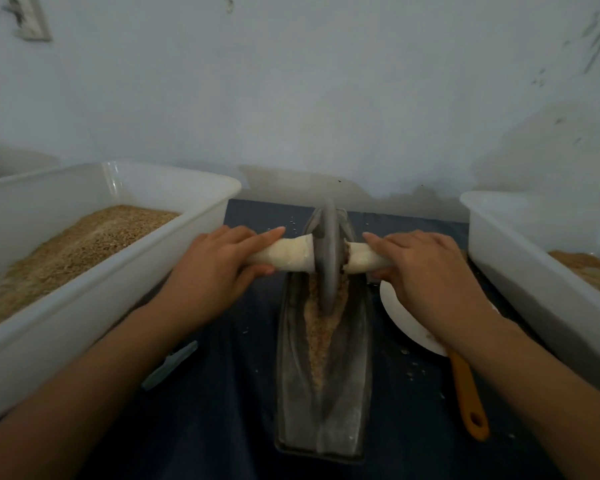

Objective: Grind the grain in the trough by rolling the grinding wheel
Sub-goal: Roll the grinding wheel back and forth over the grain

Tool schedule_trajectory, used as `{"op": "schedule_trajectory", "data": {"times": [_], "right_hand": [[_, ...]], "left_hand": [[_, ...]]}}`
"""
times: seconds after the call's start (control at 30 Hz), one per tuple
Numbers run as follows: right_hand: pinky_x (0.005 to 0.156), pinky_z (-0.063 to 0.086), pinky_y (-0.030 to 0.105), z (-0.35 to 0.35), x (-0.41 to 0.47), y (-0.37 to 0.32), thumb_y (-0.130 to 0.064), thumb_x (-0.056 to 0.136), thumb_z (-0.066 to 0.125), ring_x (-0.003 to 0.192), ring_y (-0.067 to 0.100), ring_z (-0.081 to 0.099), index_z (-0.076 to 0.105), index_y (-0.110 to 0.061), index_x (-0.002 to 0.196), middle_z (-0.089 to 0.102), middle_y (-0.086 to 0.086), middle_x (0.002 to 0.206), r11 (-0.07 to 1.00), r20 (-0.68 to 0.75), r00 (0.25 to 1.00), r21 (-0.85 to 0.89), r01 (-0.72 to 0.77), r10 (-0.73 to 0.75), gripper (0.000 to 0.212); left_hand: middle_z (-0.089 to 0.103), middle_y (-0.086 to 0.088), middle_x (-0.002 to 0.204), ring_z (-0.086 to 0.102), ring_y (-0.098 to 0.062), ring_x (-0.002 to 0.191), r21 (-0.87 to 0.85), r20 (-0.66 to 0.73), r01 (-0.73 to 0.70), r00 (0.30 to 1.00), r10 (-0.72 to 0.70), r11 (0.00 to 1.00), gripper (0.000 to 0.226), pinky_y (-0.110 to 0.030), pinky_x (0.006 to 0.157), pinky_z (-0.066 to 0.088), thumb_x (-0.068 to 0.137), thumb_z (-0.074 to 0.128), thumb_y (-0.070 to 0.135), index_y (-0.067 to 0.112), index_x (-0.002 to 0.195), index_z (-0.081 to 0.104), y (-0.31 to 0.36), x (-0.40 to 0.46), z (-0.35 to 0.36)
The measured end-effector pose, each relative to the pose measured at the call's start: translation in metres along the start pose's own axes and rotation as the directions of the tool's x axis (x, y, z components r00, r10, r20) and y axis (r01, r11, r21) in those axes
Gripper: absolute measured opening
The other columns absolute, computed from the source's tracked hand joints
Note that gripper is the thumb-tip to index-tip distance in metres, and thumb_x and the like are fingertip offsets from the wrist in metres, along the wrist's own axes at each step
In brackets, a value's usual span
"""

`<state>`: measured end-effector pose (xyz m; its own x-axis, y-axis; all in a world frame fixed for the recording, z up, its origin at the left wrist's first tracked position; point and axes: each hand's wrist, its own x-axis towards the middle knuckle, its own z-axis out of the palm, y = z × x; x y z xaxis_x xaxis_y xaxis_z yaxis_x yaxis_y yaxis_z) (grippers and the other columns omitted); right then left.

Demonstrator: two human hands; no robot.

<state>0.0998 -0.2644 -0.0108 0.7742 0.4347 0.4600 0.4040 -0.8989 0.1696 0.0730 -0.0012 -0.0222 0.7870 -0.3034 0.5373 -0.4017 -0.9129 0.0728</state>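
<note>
A long dark metal trough (pixel 354 393) lies lengthwise on the dark cloth in front of me, with pale crushed grain (pixel 317 344) along its groove. A grey grinding wheel (pixel 327 258) stands on edge in the groove, toward the far end. A white-wrapped axle handle (pixel 291 259) sticks out of each side of the wheel. My left hand (pixel 215 268) grips the left handle, thumb underneath. My right hand (pixel 430 271) grips the right handle, hiding most of it.
A white tub (pixel 125 282) of whole grain stands at the left. Another white tub (pixel 520 258) with brown meal stands at the right. A white plate (pixel 400 317) and an orange-handled tool (pixel 466 396) lie right of the trough. A wall rises close behind.
</note>
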Motion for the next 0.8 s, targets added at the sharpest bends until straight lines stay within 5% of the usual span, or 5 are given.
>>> {"op": "schedule_trajectory", "data": {"times": [0.2, 0.37, 0.53, 0.67, 0.8], "right_hand": [[0.083, 0.032, 0.026, -0.041, -0.006, -0.005, -0.046, 0.090, 0.051, 0.106, 0.013, 0.051, 0.045, -0.038, 0.128, 0.058, -0.011, 0.115, 0.981, 0.198, 0.961, -0.003, 0.196, -0.192, 0.039], [0.078, 0.040, 0.024, -0.079, -0.023, -0.006, -0.057, 0.083, 0.053, 0.098, 0.006, 0.055, 0.043, -0.046, 0.128, 0.061, -0.014, 0.108, 0.965, 0.327, 0.914, 0.180, 0.190, -0.241, 0.048], [0.076, 0.038, 0.027, -0.050, -0.007, -0.003, -0.047, 0.089, 0.052, 0.100, 0.011, 0.056, 0.045, -0.047, 0.126, 0.062, -0.012, 0.110, 0.989, 0.244, 0.959, 0.086, 0.124, -0.142, 0.038], [0.093, 0.024, 0.030, -0.007, 0.003, -0.003, -0.037, 0.095, 0.046, 0.118, 0.015, 0.046, 0.032, -0.037, 0.141, 0.053, -0.009, 0.130, 0.999, 0.026, 1.000, -0.051, -0.014, 0.015, 0.047], [0.093, 0.021, 0.028, -0.001, 0.001, -0.002, -0.036, 0.095, 0.047, 0.120, 0.014, 0.043, 0.030, -0.035, 0.143, 0.051, -0.010, 0.132, 0.998, 0.012, 1.000, -0.057, -0.009, 0.010, 0.051]], "left_hand": [[0.061, 0.023, 0.105, 0.056, 0.005, 0.096, -0.351, 0.329, 0.099, 0.944, 0.024, 0.931, 0.053, -0.017, 0.082, 0.042, 0.073, 0.053, 0.057, 0.056, 0.124, 0.042, -0.002, -0.010, -0.039], [0.059, 0.034, 0.115, 0.055, 0.012, 0.106, -0.552, 0.519, 0.179, 0.838, 0.168, 0.814, 0.051, -0.004, 0.089, 0.039, 0.071, 0.062, 0.052, 0.054, 0.121, 0.053, -0.003, -0.016, -0.063], [0.063, 0.022, 0.105, 0.057, 0.005, 0.097, -0.410, 0.331, 0.121, 0.943, 0.024, 0.904, 0.051, -0.013, 0.081, 0.042, 0.071, 0.055, 0.057, 0.058, 0.121, 0.044, -0.001, -0.011, -0.042], [0.062, -0.004, 0.108, 0.055, -0.021, 0.095, -0.115, 0.012, 0.015, 1.000, -0.014, 0.993, 0.054, -0.035, 0.083, 0.043, 0.087, 0.063, 0.026, 0.029, 0.137, 0.043, 0.002, -0.005, -0.003], [0.063, -0.004, 0.107, 0.055, -0.022, 0.096, -0.132, -0.008, 0.015, 1.000, -0.016, 0.991, 0.055, -0.039, 0.085, 0.043, 0.086, 0.065, 0.024, 0.027, 0.136, 0.045, 0.000, 0.002, 0.000]]}}
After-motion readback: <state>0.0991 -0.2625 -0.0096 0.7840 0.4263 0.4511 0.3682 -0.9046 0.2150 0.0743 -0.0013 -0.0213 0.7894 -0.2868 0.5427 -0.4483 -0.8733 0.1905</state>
